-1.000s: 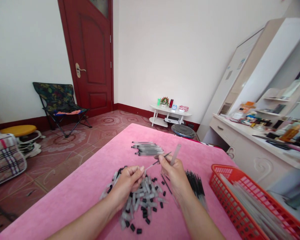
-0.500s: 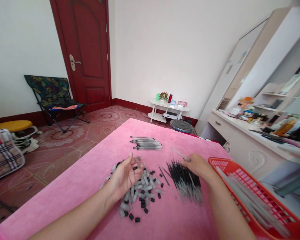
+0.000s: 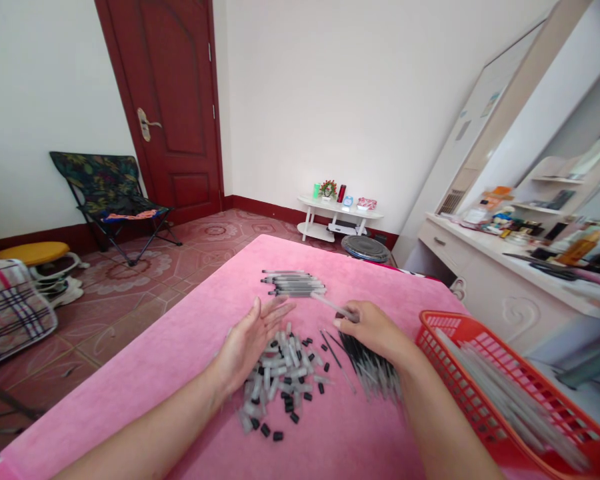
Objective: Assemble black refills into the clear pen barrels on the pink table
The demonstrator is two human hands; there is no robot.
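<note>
Rm bkgd: white wall (image 3: 380, 100), dark-red panelled wooden door (image 3: 175, 100) far L, dark leaf-print folding chair (image 3: 100, 180) beside it, low white stand (image 3: 317, 200) w/ small items at back wall. Cream-white dresser (image 3: 485, 260) w/ bottles, far R.

Work surface: desk (image 3: 165, 360) under plush pink cloth.

R hand (image 3: 375, 327): thumb + fingers together, pinching a slim translucent plastic tube (image 3: 327, 303) nr one end; free end sticks out to L, slightly up, pointing twd the row of pens. Tube is off the cloth, just above R-centre of desk. Small dark bit shows at R fingertips; can't tell what, blurred. Hand sits directly over far end of a fanned heap of thin black-and-translucent refills (image 3: 377, 377).

L hand (image 3: 247, 343): fingers apart, thumb up, palm facing R; fingertips blurred. Pos.: above far-L part of pile of translucent caps (image 3: 275, 370), mixed w/ short black cylindrical plugs (image 3: 289, 403), some scattered at near edge.

Beyond both hands: row of clear-barrelled pens w/ dark ends (image 3: 295, 283), side by side, approx. parallel. Betw. caps + heap: couple of loose thin dark rods (image 3: 334, 350), lying aslant.

R side: red plastic lattice basket (image 3: 445, 315), holding bundle of long translucent tubes (image 3: 510, 393), lengthwise.
</note>
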